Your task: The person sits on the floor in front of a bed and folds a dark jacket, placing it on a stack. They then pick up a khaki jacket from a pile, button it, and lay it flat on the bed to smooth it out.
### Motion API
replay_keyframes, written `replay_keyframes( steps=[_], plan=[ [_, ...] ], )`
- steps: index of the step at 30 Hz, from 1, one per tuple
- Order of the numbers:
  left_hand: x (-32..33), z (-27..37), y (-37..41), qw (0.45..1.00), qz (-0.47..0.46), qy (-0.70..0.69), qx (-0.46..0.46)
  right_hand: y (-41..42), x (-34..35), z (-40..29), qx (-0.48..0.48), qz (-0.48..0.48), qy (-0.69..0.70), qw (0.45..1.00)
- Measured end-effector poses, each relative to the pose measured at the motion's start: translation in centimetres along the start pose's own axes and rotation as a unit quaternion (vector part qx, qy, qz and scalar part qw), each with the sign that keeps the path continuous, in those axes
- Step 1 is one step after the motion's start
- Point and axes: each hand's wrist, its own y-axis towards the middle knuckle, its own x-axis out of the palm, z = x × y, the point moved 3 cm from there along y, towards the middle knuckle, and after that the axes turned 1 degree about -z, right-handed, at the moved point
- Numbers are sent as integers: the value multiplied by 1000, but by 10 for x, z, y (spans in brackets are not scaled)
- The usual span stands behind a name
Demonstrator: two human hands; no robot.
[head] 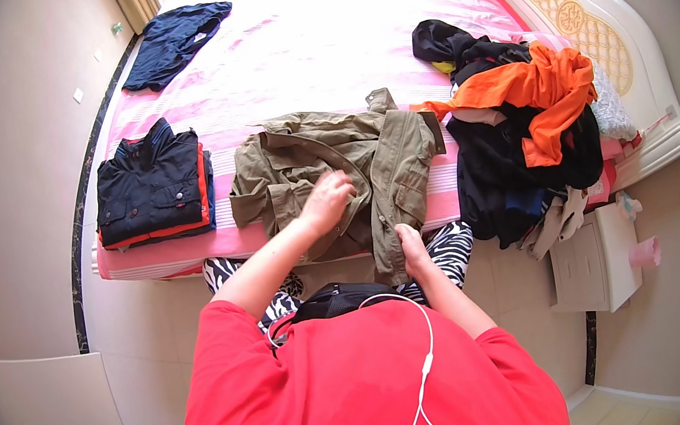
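Note:
An olive-green jacket (403, 169) lies spread and partly open at the near edge of the bed, its lower front hanging over the edge. My right hand (413, 247) grips the jacket's front edge low down, near my knee. Over the middle of the jacket is my left hand (330, 200), fingers curled at the inner front; whether it pinches the cloth is not clear. A stack of folded clothes with a dark jacket (149, 189) on top sits to the left. On the right is a loose heap of clothes, with an orange garment (513, 85) over black ones (486, 169).
A navy garment (173, 45) lies at the bed's far left. The bed (288, 54) has a pink striped sheet and a cream headboard (637, 65) on the right. A white nightstand (595, 265) stands at the near right, a white cabinet (46, 419) at the lower left.

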Motion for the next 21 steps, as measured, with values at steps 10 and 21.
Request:
replay_keyframes(
  steps=[10, 21],
  plan=[
    [57, -56, -87, 839, -289, -198, -415, -5, -25, -38, -35, -1, -77, 996],
    [-95, 95, 43, 738, 190, -611, -214, -15, 141, -326, -481, -143, -323, 802]
  ],
)
